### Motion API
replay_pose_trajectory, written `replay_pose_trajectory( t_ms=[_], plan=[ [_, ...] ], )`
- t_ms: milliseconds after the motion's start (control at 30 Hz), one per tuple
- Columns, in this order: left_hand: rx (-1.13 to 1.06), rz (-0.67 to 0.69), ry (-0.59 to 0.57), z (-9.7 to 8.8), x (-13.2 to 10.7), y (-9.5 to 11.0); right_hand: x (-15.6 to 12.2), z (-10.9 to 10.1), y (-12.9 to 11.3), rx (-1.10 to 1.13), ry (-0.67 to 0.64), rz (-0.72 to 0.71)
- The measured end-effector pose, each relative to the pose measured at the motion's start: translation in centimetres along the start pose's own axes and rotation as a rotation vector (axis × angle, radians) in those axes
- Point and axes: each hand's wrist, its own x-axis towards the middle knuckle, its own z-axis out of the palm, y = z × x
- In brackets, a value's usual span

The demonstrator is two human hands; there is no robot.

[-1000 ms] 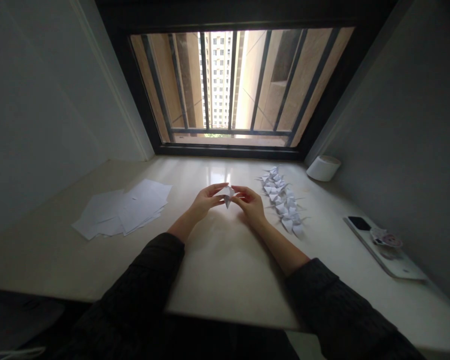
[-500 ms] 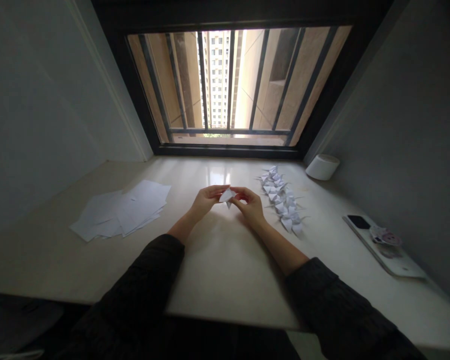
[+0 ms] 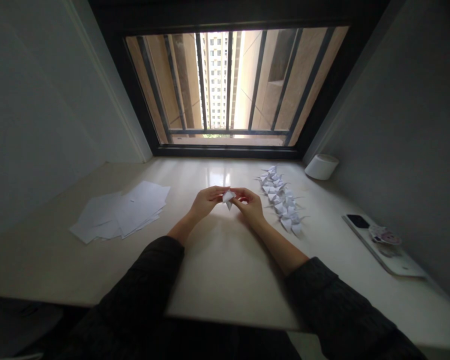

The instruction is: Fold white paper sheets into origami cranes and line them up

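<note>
Paper folded into a small pointed shape (image 3: 228,198) is at the centre of the frame, pinched by the fingertips of both hands: the left hand (image 3: 205,202) at one side, the right hand (image 3: 252,205) at the other. Half a second ago the folded paper showed a broader white face angled to the left; now that face looks narrower, with a tip pointing toward the bottom of the frame. The hands have barely shifted, which suggests the piece is being turned or shaped within the grip, the folding work apparently still under way. Right of centre, origami cranes (image 3: 281,205) lie in a close-set band; left of centre, white paper sheets (image 3: 140,206) overlap, well apart from the fingers.
</note>
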Motion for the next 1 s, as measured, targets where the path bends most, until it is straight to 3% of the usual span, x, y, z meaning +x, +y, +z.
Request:
replay_pose_trajectory(
  t_ms=[233, 467, 600, 833, 1000],
  plan=[
    [0.088, 0.041, 0.049, 0.2, -0.1, -0.2, 0.0, 0.1, 0.4, 0.028, -0.01, 0.03],
    [0.175, 0.078, 0.018, 0.2, -0.2, 0.0, 0.2, 0.0, 0.9, 0.065, -0.03, 0.097],
    [0.328, 0.113, -0.019, -0.1, -0.5, 0.2, 0.1, 0.0, 0.4, 0.076, -0.022, 0.118],
    [0.682, 0.369, 0.112, 0.9, -1.4, 1.8, 0.1, 0.0, 0.4, 0.058, -0.007, 0.092],
    [0.745, 0.388, 0.192, 1.0, -1.5, 1.5, 0.2, 0.1, 0.8, 0.028, -0.022, 0.112]
  ],
)
